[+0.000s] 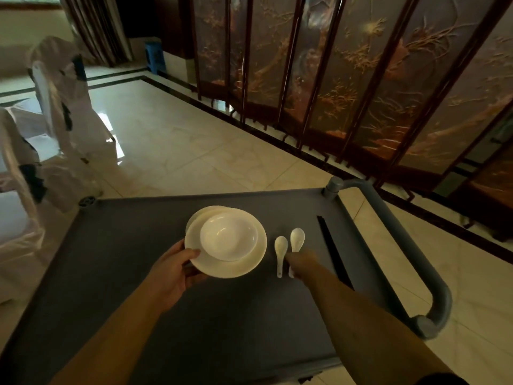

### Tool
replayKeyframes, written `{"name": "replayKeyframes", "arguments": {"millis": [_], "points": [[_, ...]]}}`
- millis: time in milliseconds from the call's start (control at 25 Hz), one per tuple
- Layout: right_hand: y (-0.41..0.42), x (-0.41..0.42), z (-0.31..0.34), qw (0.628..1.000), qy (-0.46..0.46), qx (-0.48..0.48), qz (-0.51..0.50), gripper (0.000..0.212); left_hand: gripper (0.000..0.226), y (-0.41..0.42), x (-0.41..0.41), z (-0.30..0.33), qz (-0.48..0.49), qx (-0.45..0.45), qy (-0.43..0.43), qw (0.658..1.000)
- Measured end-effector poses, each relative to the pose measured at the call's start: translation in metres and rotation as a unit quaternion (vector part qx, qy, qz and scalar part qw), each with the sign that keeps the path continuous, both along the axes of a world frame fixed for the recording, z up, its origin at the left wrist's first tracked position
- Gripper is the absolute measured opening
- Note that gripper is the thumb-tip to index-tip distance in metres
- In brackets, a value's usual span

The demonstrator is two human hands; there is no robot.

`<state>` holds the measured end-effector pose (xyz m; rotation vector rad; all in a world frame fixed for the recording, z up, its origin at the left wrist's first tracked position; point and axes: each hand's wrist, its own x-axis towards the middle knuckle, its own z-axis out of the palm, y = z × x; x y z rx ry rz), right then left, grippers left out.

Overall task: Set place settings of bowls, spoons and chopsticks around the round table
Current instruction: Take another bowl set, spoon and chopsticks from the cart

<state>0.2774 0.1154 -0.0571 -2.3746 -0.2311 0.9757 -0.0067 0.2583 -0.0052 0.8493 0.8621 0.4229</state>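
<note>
A white bowl (229, 236) sits on a cream plate (249, 262) above the grey cart top (125, 259). My left hand (173, 272) grips that plate's near-left rim, thumb on top. Another plate edge (198, 213) shows just behind it. Two white spoons lie to the right: the left spoon (280, 252) is free, and my right hand (301, 263) is closed over the handle of the right spoon (297, 238). Black chopsticks (331, 248) lie along the cart's right side, untouched. The hand is blurred.
The cart's grey handle bar (410, 245) curves along its right side. Chairs in white covers (61, 101) stand at the left. A dark carved folding screen (361, 79) runs across the back right. Pale glossy floor tiles (172, 140) lie beyond the cart.
</note>
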Motion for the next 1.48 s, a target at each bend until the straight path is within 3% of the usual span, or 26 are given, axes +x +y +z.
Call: {"name": "replayKeyframes", "arguments": {"millis": [160,320,480,840,1240,1480], "points": [[-0.014,0.023,0.017,0.997,-0.073,-0.002,-0.011,0.037,0.052,-0.002,0.014,0.004,-0.008,-0.006,-0.008,1.0],[-0.036,0.053,0.027,0.984,-0.166,-0.057,-0.004,0.031,0.053,-0.006,0.03,0.01,-0.014,-0.015,-0.027,0.999],[-0.06,0.07,0.026,0.978,-0.191,-0.08,0.012,0.025,0.05,-0.008,0.039,0.013,-0.019,-0.024,-0.038,0.999],[-0.101,0.075,0.002,0.976,-0.168,-0.131,0.044,0.024,0.037,-0.008,0.034,0.005,-0.026,-0.01,-0.028,0.999],[-0.098,0.08,-0.01,0.983,-0.139,-0.121,0.012,0.017,0.043,-0.002,0.025,0.002,-0.008,-0.003,-0.037,0.999],[-0.096,0.099,-0.004,0.993,-0.058,-0.103,0.018,0.026,0.056,-0.001,0.023,0.0,-0.002,-0.004,-0.043,0.999]]}}
